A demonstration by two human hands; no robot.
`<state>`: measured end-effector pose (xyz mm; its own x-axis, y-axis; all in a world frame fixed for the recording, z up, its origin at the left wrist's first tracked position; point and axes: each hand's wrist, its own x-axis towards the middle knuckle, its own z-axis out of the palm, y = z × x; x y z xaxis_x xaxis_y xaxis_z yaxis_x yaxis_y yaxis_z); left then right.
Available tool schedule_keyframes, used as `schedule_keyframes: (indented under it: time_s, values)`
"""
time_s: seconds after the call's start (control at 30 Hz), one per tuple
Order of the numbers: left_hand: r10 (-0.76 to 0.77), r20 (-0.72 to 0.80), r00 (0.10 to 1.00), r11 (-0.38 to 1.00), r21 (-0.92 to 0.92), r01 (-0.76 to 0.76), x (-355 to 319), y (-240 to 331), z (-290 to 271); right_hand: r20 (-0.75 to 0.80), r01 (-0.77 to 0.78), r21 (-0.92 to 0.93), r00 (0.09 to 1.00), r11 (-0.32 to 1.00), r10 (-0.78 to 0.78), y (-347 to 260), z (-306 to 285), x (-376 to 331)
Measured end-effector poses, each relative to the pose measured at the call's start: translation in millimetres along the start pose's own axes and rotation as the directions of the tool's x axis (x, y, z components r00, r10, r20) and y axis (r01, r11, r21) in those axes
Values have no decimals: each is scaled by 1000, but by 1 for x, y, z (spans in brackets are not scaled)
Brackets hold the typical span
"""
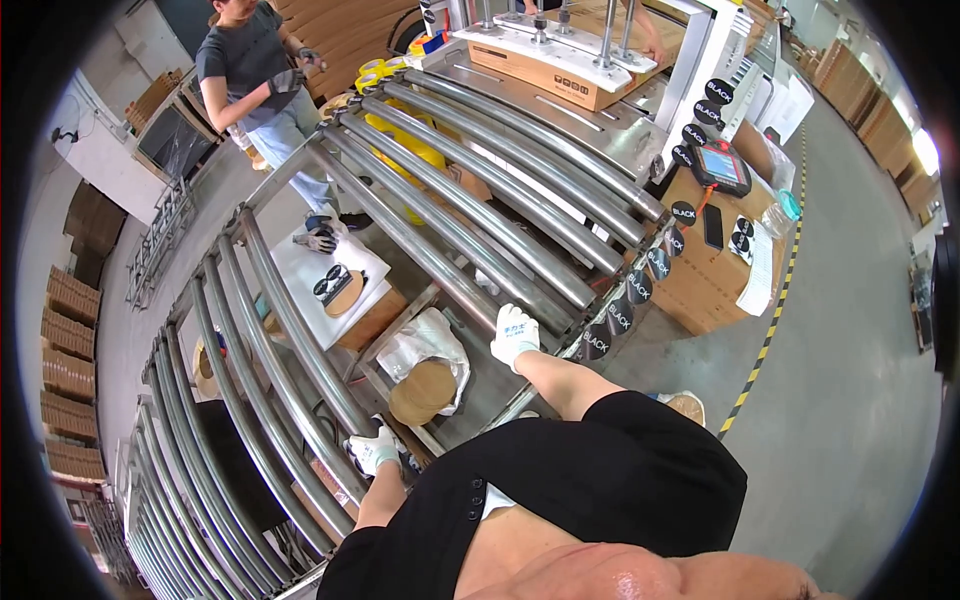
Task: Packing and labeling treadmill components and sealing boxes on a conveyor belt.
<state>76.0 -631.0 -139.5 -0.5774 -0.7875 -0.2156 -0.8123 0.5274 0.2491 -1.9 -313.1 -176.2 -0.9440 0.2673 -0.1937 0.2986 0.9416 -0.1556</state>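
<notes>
Both my hands wear white gloves with blue print. My right hand [517,336] is closed on the near end of a steel roller [420,243] of the conveyor, its back turned up. Lower and to the left, my left hand [375,452] grips the near end of another roller [300,330], its fingers partly hidden. Between these two rollers is a wide gap. Below it lie brown round discs [423,392] on a crumpled plastic bag [440,345], and a box covered with a white sheet [345,268] carrying black round labels [333,287].
A press machine [545,50] holds a flat cardboard carton [530,75] at the far end. Black round stickers [638,287] line the right rail. A control pendant [722,168] and phone [713,227] lie on a cardboard box [665,270]. A gloved co-worker [245,80] stands far left.
</notes>
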Motion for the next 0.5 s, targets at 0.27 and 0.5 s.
schedule_keyframes:
  time_s: [0.27, 0.5]
  values:
    - [-7, 2, 1000, 1000, 0, 7, 7, -8, 8, 14, 4, 21, 1000, 1000, -4, -1, -6, -2]
    - [4, 6, 1000, 1000, 4, -4, 7, -9, 8, 29, -2, 0, 1000, 1000, 2, -1, -5, -2]
